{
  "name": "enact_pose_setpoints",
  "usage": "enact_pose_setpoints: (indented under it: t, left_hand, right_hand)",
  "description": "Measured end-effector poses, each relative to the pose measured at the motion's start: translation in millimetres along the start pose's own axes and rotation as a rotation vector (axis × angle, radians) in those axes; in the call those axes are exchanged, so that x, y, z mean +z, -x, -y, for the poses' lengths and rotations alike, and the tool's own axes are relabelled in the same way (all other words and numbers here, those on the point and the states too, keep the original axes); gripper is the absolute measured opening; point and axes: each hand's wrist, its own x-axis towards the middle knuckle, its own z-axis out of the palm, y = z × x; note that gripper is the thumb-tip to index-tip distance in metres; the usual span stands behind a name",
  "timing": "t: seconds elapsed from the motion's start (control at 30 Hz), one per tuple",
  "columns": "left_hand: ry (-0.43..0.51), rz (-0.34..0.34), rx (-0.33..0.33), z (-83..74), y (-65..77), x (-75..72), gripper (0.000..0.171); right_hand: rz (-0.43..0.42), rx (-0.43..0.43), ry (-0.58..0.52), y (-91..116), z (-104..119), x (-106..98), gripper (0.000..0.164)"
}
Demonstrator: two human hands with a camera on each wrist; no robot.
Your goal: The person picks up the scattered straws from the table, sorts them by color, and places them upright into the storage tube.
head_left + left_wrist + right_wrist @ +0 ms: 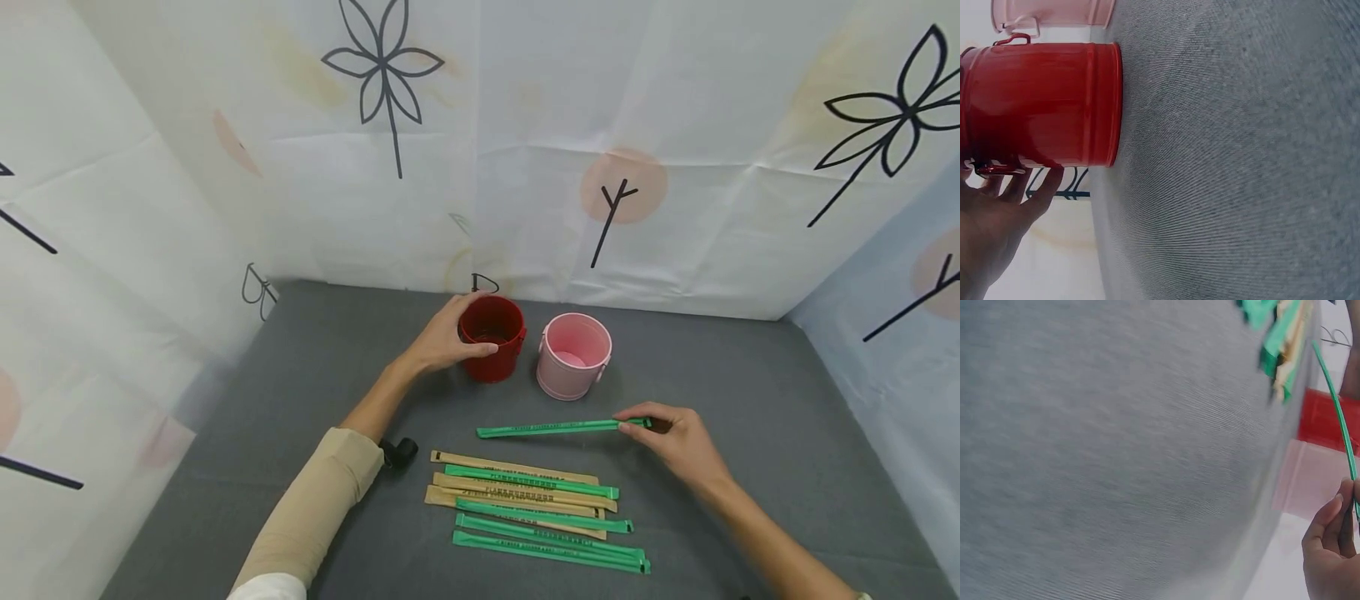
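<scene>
My left hand (pixel 446 337) holds the small dark red bucket (pixel 491 367), thumb on the near side and fingers around the far side. In the left wrist view the bucket (pixel 1041 103) stands upright on the grey surface. My right hand (pixel 678 442) pinches one end of a green paper-wrapped straw (pixel 551 429), its other end pointing left. The right wrist view shows this straw (pixel 1338 415) held between thumb and fingertips. Right of the red bucket stands a pink bucket (pixel 562 375), its visible inside bare.
Several green wrapped straws (pixel 555 554) and tan wrapped straws (pixel 517 460) lie side by side, partly overlapping, nearest my body. The grey tabletop (pixel 300 367) ends at a white patterned curtain (pixel 525 208) behind and at both sides.
</scene>
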Motion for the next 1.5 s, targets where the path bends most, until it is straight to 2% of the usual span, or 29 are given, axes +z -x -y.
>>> enact_pose_setpoints:
  t: [0.33,0.6,0.77,0.87,1.0,1.3,1.5]
  left_hand:
    - [0.128,0.038,-0.015,-0.6,0.4,1.8,0.085]
    - [0.113,0.040,0.023,2.9,-4.4,-0.6,0.086]
    - [0.109,0.040,0.038,5.7,-5.3,0.0,0.085]
    - [0.127,0.036,0.040,6.0,-4.9,0.6,0.084]
    - [0.151,0.034,0.034,5.5,-3.5,1.1,0.085]
    - [0.174,0.039,0.044,5.6,-4.6,1.1,0.084]
    - [0.175,0.041,0.026,5.9,-4.1,0.9,0.084]
  right_hand:
    - [-0.059,-0.127,0.001,-16.0,30.4,-26.1,0.015]
    - [-0.094,-0.202,-0.049,-33.1,53.3,-42.9,0.015]
    - [-0.170,-0.228,-0.051,-44.8,62.0,-48.4,0.014]
    - [-0.212,-0.223,-0.041,-53.0,65.8,-48.7,0.015]
    - [-0.227,-0.193,-0.017,-64.9,70.3,-45.8,0.016]
    - [-0.181,-0.179,0.067,-90.2,78.6,-32.2,0.019]
    - [-0.118,-0.154,-0.028,-103.4,84.3,-18.0,0.022]
